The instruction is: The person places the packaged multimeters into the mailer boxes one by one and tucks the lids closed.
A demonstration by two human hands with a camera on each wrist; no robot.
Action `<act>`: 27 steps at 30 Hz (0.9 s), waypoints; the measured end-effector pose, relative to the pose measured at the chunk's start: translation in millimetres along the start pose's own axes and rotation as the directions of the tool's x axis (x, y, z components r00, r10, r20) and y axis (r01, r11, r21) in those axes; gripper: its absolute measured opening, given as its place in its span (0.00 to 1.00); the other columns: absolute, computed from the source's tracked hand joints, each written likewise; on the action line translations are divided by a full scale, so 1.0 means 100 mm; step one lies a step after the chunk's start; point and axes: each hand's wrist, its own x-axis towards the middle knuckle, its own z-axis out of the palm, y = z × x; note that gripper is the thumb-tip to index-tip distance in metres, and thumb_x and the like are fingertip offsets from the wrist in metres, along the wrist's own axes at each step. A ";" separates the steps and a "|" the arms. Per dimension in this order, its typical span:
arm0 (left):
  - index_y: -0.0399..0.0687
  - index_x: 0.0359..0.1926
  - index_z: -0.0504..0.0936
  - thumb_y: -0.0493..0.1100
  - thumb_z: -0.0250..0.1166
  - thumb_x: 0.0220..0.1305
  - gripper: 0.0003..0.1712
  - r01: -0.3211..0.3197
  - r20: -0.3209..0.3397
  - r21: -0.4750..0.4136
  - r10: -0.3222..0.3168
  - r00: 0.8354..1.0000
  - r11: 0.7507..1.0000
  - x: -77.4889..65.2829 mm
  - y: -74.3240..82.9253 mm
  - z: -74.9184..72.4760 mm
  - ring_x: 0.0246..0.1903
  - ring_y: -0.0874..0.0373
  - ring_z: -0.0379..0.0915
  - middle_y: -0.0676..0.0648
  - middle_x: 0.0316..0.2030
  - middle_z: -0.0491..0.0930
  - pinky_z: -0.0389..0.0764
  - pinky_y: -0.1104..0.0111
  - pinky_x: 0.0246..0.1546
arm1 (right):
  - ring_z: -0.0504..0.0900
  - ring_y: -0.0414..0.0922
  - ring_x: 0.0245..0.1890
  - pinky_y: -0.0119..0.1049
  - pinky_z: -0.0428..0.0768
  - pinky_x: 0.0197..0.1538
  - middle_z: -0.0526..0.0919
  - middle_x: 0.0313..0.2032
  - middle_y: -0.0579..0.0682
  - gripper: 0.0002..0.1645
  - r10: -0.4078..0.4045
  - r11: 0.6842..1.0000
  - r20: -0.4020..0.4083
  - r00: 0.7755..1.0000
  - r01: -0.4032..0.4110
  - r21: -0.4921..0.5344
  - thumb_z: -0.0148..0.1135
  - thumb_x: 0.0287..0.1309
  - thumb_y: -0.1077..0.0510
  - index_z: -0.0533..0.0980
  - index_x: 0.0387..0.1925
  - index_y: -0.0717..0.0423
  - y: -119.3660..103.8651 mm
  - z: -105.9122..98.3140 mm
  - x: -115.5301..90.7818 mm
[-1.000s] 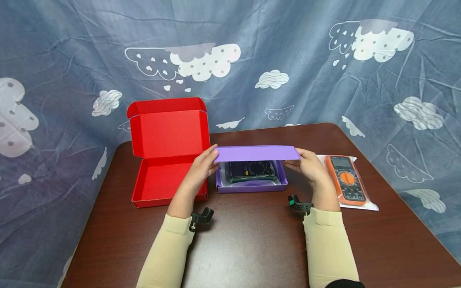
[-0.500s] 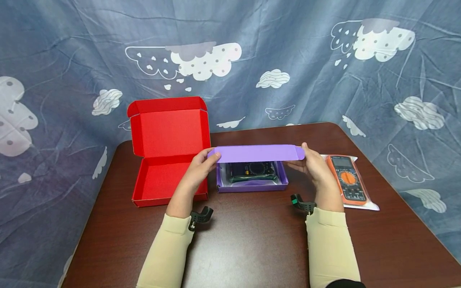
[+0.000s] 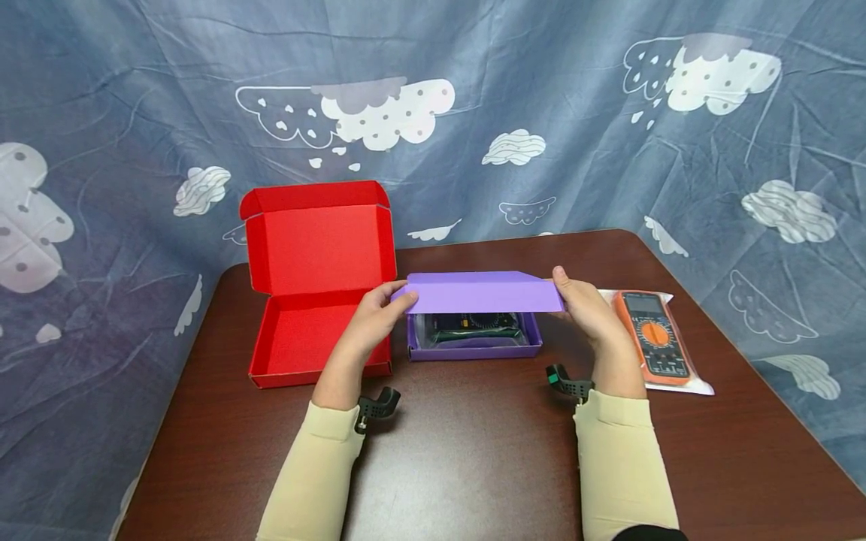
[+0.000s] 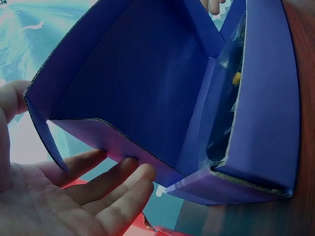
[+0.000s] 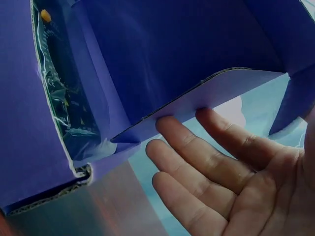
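A purple cardboard box (image 3: pixel 473 354) stands mid-table, its hinged lid (image 3: pixel 482 294) tilted forward over it. Inside lies a dark multimeter (image 3: pixel 476 321) in clear plastic, partly hidden by the lid. My left hand (image 3: pixel 370 321) holds the lid's left end, thumb over the front flap and fingers against the side flap (image 4: pixel 118 140). At the right end, my right hand (image 3: pixel 590 309) has its thumb up by the corner. The right wrist view shows its straight fingers (image 5: pixel 202 147), the upper two with tips against the other side flap (image 5: pixel 206 98).
To the left a red box (image 3: pixel 298 342) stands open with its lid raised. An orange multimeter (image 3: pixel 652 338) in a plastic bag lies to the right. Behind the brown table (image 3: pixel 467 451) hangs a blue cloud-patterned cloth (image 3: pixel 433 180).
The lid has tipped lower, hiding more of the dark multimeter. The left thumb has come over the front flap, and the right hand has shifted slightly outward with its thumb raised.
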 end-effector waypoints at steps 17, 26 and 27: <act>0.38 0.73 0.68 0.47 0.64 0.69 0.36 -0.037 -0.020 0.061 0.038 0.999 0.997 0.08 -0.10 0.17 0.57 0.43 0.75 0.36 0.63 0.75 0.76 0.51 0.61 | 0.79 0.48 0.49 0.47 0.75 0.60 0.81 0.52 0.68 0.44 -0.078 0.989 -0.004 0.997 0.077 -0.127 0.44 0.78 0.37 0.66 0.69 0.74 0.10 0.02 0.06; 0.38 0.72 0.70 0.48 0.64 0.69 0.35 -0.016 -0.034 0.119 0.020 0.999 0.993 0.07 -0.11 0.17 0.55 0.45 0.77 0.37 0.62 0.76 0.79 0.53 0.58 | 0.77 0.44 0.48 0.41 0.73 0.57 0.78 0.57 0.69 0.42 -0.071 0.982 0.011 0.997 0.072 -0.173 0.49 0.76 0.38 0.67 0.70 0.69 0.11 0.04 0.08; 0.37 0.71 0.71 0.48 0.64 0.70 0.34 -0.018 -0.038 0.128 0.023 0.999 0.992 0.07 -0.11 0.17 0.55 0.45 0.77 0.37 0.63 0.76 0.78 0.53 0.59 | 0.77 0.46 0.49 0.40 0.73 0.57 0.78 0.57 0.68 0.41 -0.065 0.981 0.018 0.998 0.067 -0.182 0.49 0.76 0.38 0.68 0.70 0.69 0.11 0.04 0.08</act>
